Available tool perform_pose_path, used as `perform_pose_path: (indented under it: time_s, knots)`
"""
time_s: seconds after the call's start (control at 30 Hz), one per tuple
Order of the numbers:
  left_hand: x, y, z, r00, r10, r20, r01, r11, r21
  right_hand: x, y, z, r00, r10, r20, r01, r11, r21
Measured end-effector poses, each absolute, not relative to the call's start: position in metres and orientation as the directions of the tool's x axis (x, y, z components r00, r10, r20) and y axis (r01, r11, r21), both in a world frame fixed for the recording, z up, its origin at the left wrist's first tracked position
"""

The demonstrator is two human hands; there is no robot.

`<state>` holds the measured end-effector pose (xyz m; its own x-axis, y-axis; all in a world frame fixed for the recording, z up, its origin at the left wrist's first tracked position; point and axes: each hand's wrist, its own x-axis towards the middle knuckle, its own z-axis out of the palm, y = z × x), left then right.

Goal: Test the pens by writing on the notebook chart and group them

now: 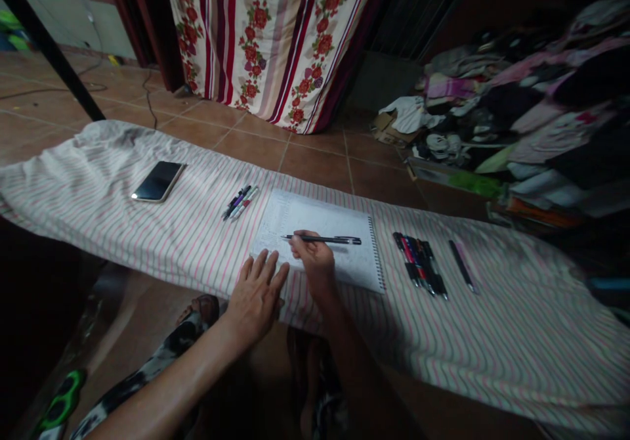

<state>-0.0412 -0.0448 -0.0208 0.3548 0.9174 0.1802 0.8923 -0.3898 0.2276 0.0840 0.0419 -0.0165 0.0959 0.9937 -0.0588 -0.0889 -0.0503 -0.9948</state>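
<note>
A spiral notebook (339, 223) lies on a striped cloth (207, 243), its wire binding on the right side. Faint writing covers part of the page's left side. My right hand (317, 259) grips a black pen (327, 238) whose tip points left, just over the page; whether it touches the paper I cannot tell. My left hand (258, 289) rests flat with its fingers spread at the notebook's lower left edge. Left of the notebook lies a small group of pens (240, 202). On its right is a bunch of several pens (420, 264), with a separate dark pen (462, 266) beside them.
A smartphone (158, 181) lies on the cloth at the left. Beyond the cloth are a tiled floor (315, 164) and a flowered curtain (266, 39). A heap of clothes (531, 105) fills the far right. A green-handled object (63, 400) shows at lower left.
</note>
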Motion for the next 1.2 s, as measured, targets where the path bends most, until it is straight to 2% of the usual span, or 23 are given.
perform_pose_path:
  time_s: [0.1,0.23,0.37,0.7,0.83,1.07,1.2]
  knots:
    - [-0.043,-0.045,-0.017,0.363,0.921,0.142,0.89,-0.388,0.239,0.086,0.042,-0.024,0.044,0.999,-0.015,0.054,-0.017,-0.998]
    - [-0.043,-0.044,-0.015,0.358,0.923,0.141,0.884,-0.384,0.267,0.089,0.041,-0.029,0.093,0.996,0.016,0.253,-0.008,-0.967]
    - [-0.044,-0.043,-0.017,0.376,0.914,0.152,0.878,-0.404,0.256,0.09,0.039,-0.028,0.106,0.994,0.032,0.36,-0.008,-0.933]
    - [-0.048,-0.042,-0.015,0.409,0.9,0.154,0.866,-0.436,0.247,0.084,0.035,-0.026,0.05,0.994,0.097,0.419,0.067,-0.906]
    - [-0.043,-0.043,-0.016,0.373,0.913,0.163,0.888,-0.402,0.224,0.081,0.034,-0.026,0.006,0.991,0.136,0.474,0.117,-0.873]
    - [-0.039,-0.042,-0.012,0.369,0.921,0.126,0.905,-0.387,0.177,0.08,0.033,-0.028,0.004,0.991,0.136,0.492,0.116,-0.863]
    - [-0.04,-0.039,-0.009,0.377,0.921,0.094,0.906,-0.388,0.168,0.08,0.033,-0.027,-0.011,0.988,0.153,0.563,0.133,-0.816]
